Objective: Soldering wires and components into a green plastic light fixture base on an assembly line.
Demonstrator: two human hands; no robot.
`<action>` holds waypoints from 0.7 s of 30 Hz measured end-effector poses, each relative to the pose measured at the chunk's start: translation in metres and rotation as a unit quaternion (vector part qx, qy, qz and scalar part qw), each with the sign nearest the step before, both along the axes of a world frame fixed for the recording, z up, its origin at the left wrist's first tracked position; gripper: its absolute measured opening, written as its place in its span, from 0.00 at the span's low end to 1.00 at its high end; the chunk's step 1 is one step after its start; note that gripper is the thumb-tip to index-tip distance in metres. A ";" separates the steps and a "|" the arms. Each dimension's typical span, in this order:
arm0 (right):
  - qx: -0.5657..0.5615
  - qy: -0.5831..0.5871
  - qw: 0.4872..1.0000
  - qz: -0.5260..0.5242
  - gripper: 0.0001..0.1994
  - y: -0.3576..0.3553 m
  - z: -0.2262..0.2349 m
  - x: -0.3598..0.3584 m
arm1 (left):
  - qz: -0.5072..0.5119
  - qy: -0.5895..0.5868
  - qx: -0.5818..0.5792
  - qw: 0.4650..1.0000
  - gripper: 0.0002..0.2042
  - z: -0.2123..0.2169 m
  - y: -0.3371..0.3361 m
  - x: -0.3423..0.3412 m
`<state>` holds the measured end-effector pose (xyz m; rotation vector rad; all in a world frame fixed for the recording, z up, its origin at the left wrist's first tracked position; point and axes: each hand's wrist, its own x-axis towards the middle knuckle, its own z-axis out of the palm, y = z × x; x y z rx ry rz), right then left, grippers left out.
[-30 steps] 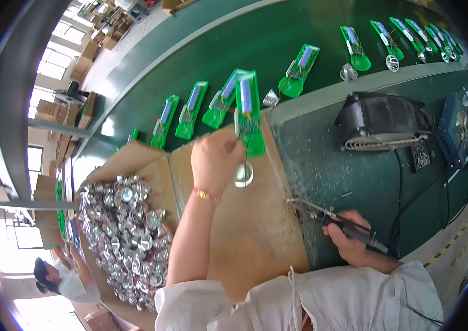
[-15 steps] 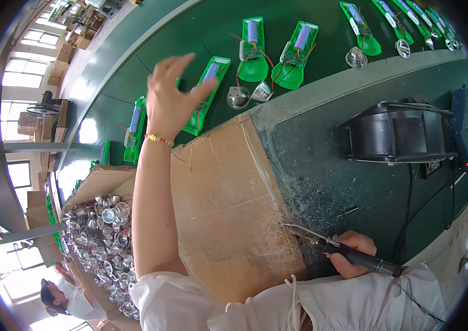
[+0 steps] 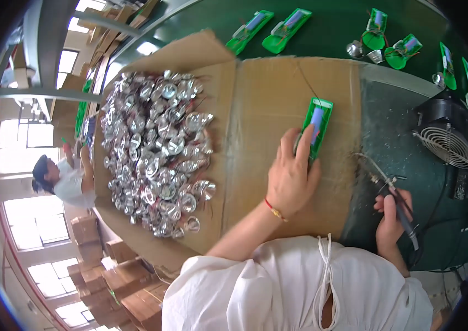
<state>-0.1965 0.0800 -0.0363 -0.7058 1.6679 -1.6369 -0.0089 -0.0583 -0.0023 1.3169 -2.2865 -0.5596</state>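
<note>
My left hand [image 3: 292, 171] lies on the cardboard flap [image 3: 267, 105] with its fingers around a green circuit board [image 3: 316, 126] that carries a pale blue part. My right hand [image 3: 393, 218] rests on the dark green bench mat [image 3: 388, 132] and grips a soldering iron [image 3: 397, 201], whose thin tip points up and left toward the board. Left of my left hand, an open cardboard box [image 3: 189, 55] holds a heap of several shiny silver reflector cups [image 3: 156, 154].
More green boards [image 3: 292, 25] and loose silver cups [image 3: 362, 51] lie in a row on the green belt at the top. A black fan with a wire grille [image 3: 448, 144] stands at the right. Another person [image 3: 62, 176] works at far left, above stacked cartons [image 3: 107, 265].
My left hand reached up to the belt and has come back down onto the cardboard with a green board. The view has swung left, bringing the box of cups to the middle. The right hand stayed.
</note>
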 end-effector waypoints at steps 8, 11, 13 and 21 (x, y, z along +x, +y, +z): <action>-0.044 0.012 0.998 -0.031 0.11 -0.001 -0.012 -0.009 | 0.180 -0.122 -0.229 0.949 0.18 0.016 -0.035 0.086; -0.071 0.015 0.997 -0.016 0.11 -0.002 -0.008 -0.006 | 0.154 -0.315 -0.279 0.894 0.14 0.024 -0.068 0.118; -0.074 0.009 0.997 0.002 0.11 -0.003 -0.005 -0.002 | 0.134 -0.375 -0.164 0.902 0.07 0.026 -0.077 0.132; -0.083 0.016 0.996 0.004 0.10 0.013 0.007 0.009 | 0.120 0.180 0.183 0.959 0.05 0.026 0.008 0.071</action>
